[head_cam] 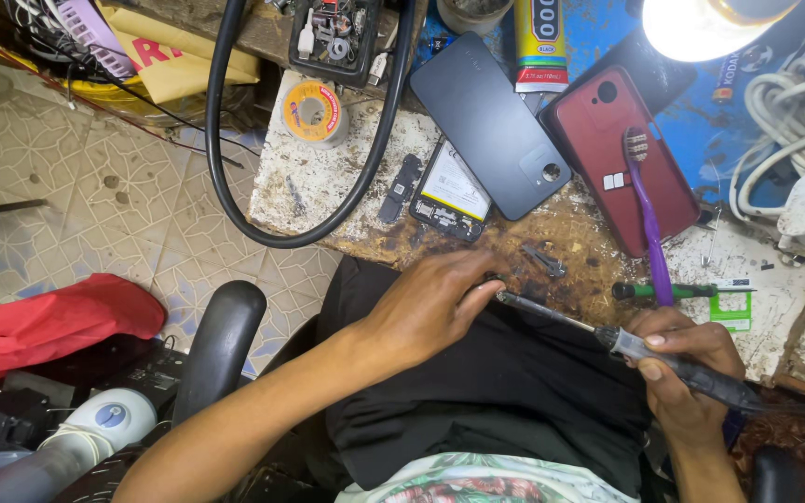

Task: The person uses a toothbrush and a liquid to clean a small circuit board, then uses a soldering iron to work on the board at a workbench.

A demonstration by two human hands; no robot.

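While the view looks straight down over a seated person's lap, the scene runs from hands to clutter, near to far.

Right hand (687, 373): at four o'clock, its grip wrapped tight round the dark handle of a soldering iron (626, 345), tip aimed toward nine o'clock.

Left hand (430, 303): near centre, fingers pinched together on something small at the iron's tip; what it is cannot be told, the fingers hide it.

Table (328, 182): worn, stained and flaking, its near edge just above both hands.

Nearby bits: a small metal part (544, 260) lies just past the left hand; a green-handled screwdriver (673, 291) at three o'clock.

Farther out: an opened phone body (451, 196) showing its battery at twelve o'clock, a dark back cover (491, 126) overlapping it, a red back cover (628, 158) at one o'clock with a purple toothbrush (647, 210) across it.

Far edge: a solder reel (312, 113) at eleven o'clock, a glue tube (540, 42), a black cable loop (235, 168), a bright lamp (701, 23).

Risk: the tip sits against bare fingertips over the lap; a slip could likely burn skin or cloth, or drop the tiny piece.
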